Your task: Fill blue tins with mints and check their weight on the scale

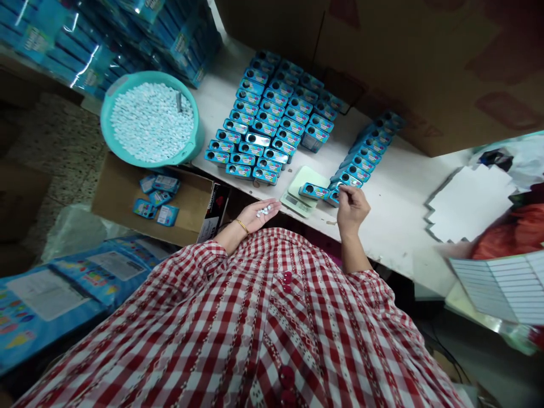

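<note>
My left hand (259, 217) lies palm up at the table's front edge, fingers stretched out, with several small white pieces (264, 211) resting on the palm. My right hand (353, 208) is closed, its fingertips pressed together above a small blue tin (334, 196); what they pinch is too small to make out. Another blue tin (314, 191) sits on a pale green scale (301, 192), between my hands. Rows of blue tins (268, 119) stand behind the scale, each with a dark round opening on top. A second line of tins (368, 152) runs back at the right.
At the left, a turquoise basin (193, 136) holds many white pieces and a grey scoop. Below it, a cardboard box (187, 207) holds several blue packs. A large carton (425, 73) stands behind the table (391, 209). White card sheets (471, 201) lie at the right.
</note>
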Available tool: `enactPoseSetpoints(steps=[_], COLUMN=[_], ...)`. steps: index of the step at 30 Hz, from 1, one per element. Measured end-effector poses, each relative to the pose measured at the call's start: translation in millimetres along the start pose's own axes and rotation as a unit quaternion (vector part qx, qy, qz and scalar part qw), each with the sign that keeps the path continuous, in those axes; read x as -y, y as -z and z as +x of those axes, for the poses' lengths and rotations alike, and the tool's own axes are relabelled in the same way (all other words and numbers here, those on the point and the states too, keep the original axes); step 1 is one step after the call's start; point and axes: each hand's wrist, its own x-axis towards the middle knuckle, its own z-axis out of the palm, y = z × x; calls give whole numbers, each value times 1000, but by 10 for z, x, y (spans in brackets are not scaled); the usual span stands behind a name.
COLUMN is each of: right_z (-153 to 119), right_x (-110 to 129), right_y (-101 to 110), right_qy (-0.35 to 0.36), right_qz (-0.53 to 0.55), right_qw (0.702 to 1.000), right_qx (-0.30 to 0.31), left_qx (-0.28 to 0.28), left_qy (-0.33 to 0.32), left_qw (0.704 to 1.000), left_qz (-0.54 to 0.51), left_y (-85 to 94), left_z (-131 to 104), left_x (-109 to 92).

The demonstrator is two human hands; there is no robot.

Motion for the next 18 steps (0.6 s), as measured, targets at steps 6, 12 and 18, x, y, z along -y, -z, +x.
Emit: enactPoseSetpoints(steps=[6, 12, 18], right_z=[-475, -836, -837], right_x=[349, 553, 478], right_y=[-242, -600, -591], right_qy=[104, 210, 205], right_qz=[30, -22, -32], right_qw=[956, 845, 836], right_qx=[274, 492, 508], left_qx=[33, 63, 53], left_qy=[66, 122, 128], left_qw=[997, 990, 990], left_qz=[-11, -13, -13], left_y=[5, 15, 37], left_z=[34, 11, -20], left_x=[128, 259, 262])
